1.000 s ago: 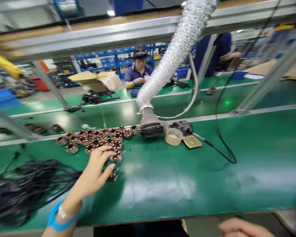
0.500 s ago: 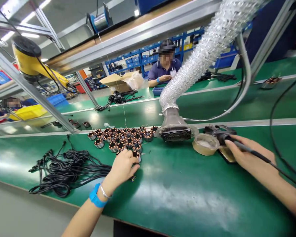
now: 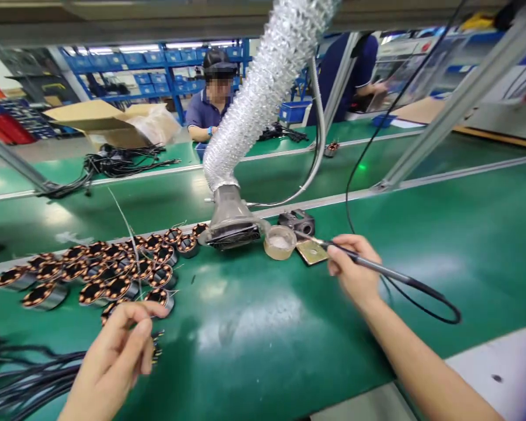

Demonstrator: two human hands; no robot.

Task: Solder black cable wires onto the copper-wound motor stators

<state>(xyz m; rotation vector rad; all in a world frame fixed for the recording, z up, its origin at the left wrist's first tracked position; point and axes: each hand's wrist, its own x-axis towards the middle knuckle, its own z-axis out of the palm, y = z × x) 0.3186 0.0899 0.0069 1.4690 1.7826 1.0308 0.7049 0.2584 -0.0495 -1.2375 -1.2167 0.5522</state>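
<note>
My right hand (image 3: 355,266) grips a soldering iron (image 3: 363,263) like a pen. The iron's tip points left, over the sponge plate (image 3: 312,251) and close to a round tub (image 3: 279,243) with pale contents. Behind them sits a dark iron holder (image 3: 297,222). My left hand (image 3: 118,356) is closed, its bent fingers at the lower end of a thin solder wire (image 3: 129,225) hanging from above; the exact pinch is partly hidden. Just beyond it stand several copper-wound motor stators (image 3: 118,286). Black cables (image 3: 30,374) with bare coloured ends lie beside and under that hand.
A fume extractor nozzle (image 3: 230,216) on a silver flexible duct (image 3: 249,99) hangs over the green bench (image 3: 245,351). A black cord (image 3: 349,193) drops at right. Across the bench are a co-worker (image 3: 206,108), an open carton (image 3: 96,120) and more cables (image 3: 114,161).
My view has turned right and come closer to the bench. The soldering iron has lifted away from the holder, its tip now clear of it. My left hand stays by the stators with the wire.
</note>
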